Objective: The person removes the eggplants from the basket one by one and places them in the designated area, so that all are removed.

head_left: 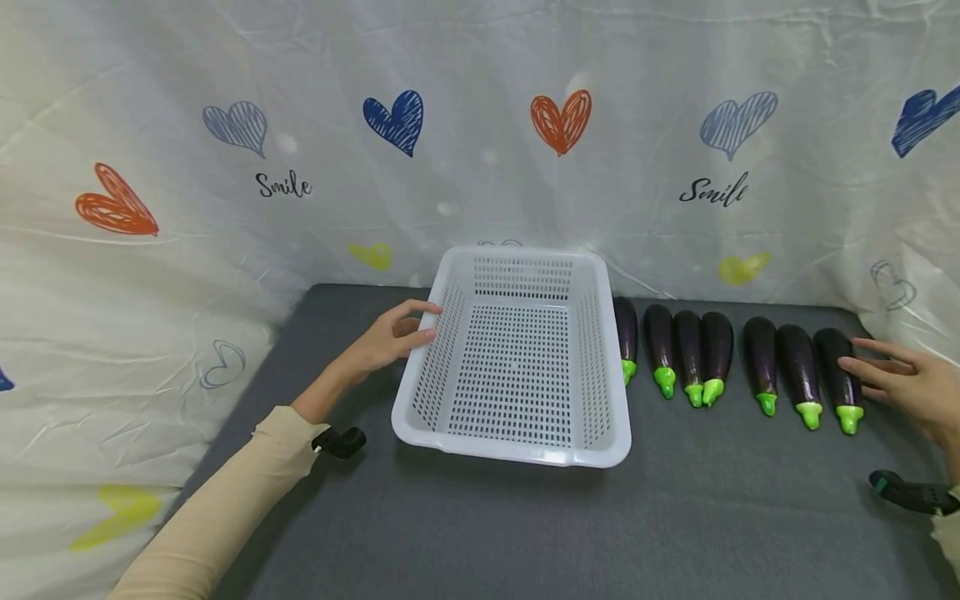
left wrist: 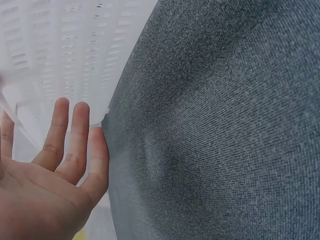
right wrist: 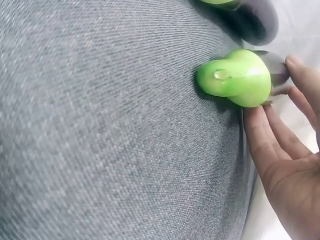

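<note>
A white perforated plastic basket (head_left: 510, 375) stands before me, nothing inside it. My left hand (head_left: 393, 337) is at its left side, thumb and index finger touching the rim. In the left wrist view, the other fingers of that hand (left wrist: 55, 175) extend fairly straight beside the basket's outer wall (left wrist: 65, 60). At the far right, my right hand (head_left: 907, 379) holds the rightmost eggplant (head_left: 836, 367), dark purple with a green cap. The right wrist view shows this eggplant's green end (right wrist: 240, 77) up close, with thumb and fingers on opposite sides of its body.
Several more eggplants lie side by side between basket and right hand, such as one eggplant (head_left: 798, 371) next to the held one. The leftmost eggplant (head_left: 626, 333) lies by the basket's right wall. A dark grey cloth (head_left: 675, 517) covers the table; a heart-printed white curtain (head_left: 480, 183) hangs behind.
</note>
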Demonstrator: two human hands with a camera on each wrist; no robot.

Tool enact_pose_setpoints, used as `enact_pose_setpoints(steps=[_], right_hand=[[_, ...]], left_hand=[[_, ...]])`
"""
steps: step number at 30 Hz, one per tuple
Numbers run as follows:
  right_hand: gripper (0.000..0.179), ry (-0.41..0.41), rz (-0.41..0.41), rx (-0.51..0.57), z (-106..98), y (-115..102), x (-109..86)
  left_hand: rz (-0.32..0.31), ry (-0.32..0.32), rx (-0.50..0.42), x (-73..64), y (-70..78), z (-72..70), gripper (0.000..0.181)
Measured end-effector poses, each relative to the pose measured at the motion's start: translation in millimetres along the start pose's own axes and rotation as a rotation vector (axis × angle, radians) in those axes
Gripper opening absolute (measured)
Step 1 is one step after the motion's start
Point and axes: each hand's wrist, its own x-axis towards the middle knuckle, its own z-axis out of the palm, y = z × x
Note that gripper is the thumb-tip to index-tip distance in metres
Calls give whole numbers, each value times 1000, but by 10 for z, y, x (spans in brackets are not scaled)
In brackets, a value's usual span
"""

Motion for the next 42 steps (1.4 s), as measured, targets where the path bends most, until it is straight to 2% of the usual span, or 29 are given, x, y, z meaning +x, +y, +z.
enact_pose_setpoints(steps=[4,16,20,23,26,27,30,32,37,42], right_hand=[[77,12,-13,5,4,49,0],[73,47,-39,23,-12,-1,-69],[42,79,-68,124,-36,-56,-96],[35,129,-70,136,-50,-107,-121],[37,172,-45,71,-50,-200,-169],[43,182,-39,51,-49,-237,-188],[49,192,-56,52,-45,-361,-237],[37,193,-87,89,-44,-430,-247],[34,160,-145,115,-19,-664,-339],[47,88,-222,46,93,-888,-506]], left_hand=[[-1,-1,-5,6,5,10,46],[3,2,2,23,10,24,46],[1,9,4,19,22,27,46],[-2,15,7,17,23,27,46],[-3,15,1,13,18,29,46],[-3,14,-2,10,15,31,45],[-1,8,-6,-3,13,33,45],[7,0,-1,-12,21,34,45],[45,-15,19,-30,51,48,46],[55,-3,53,-58,59,65,46]])
